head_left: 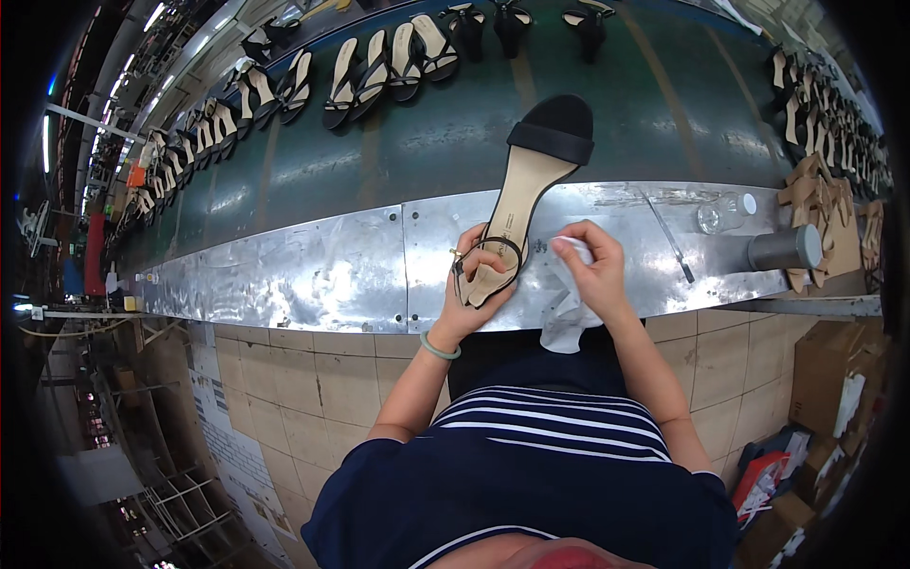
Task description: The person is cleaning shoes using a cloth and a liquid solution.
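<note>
My left hand [471, 284] grips the heel end of a black sandal [527, 185] with a beige insole and a thin ankle strap. The sandal's toe points away from me over the green conveyor belt [417, 142]. My right hand [592, 266] holds a crumpled white cloth [566, 318] just right of the sandal's heel, over the shiny metal ledge [313, 275]. A pale green bangle [439, 349] sits on my left wrist.
Several more black sandals [379, 66] lie in rows along the belt's far side and at the right edge [815, 114]. A clear plastic bottle [725, 211], a grey cylinder [785, 249] and a thin tool [671, 242] rest on the ledge at right. Cardboard boxes [834, 370] stand on the tiled floor.
</note>
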A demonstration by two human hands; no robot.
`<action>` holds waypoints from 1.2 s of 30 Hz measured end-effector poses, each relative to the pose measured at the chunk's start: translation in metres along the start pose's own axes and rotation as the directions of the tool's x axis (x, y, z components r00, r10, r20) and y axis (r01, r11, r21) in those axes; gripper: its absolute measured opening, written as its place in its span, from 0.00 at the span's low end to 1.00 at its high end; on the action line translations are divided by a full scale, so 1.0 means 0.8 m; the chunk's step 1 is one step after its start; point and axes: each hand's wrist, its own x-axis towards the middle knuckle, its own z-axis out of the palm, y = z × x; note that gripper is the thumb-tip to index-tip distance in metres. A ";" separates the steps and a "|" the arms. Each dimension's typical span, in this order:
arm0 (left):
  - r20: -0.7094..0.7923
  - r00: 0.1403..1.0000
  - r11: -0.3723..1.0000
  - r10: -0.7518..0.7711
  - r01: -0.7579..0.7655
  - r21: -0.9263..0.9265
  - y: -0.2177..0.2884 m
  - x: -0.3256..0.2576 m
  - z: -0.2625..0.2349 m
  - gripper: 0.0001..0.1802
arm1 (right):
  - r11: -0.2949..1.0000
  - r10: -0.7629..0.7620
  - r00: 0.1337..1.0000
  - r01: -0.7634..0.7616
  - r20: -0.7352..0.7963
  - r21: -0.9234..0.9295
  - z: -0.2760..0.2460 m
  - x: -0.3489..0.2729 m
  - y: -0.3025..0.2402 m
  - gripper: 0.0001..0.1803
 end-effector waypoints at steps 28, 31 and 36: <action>0.147 0.984 0.992 0.105 -0.113 0.048 0.025 -0.013 0.027 0.16 | 0.996 -0.037 0.987 0.024 -0.154 -0.082 -0.026 -0.002 0.000 0.06; 0.164 0.985 0.996 0.046 -0.057 0.065 0.025 -0.017 0.029 0.18 | 0.999 0.029 0.995 -0.033 -0.094 -0.037 -0.020 0.002 0.002 0.07; 0.193 0.981 0.995 -0.027 0.008 0.099 0.019 -0.024 0.035 0.20 | 0.973 -0.027 0.988 0.060 0.150 -0.221 0.002 0.010 0.014 0.09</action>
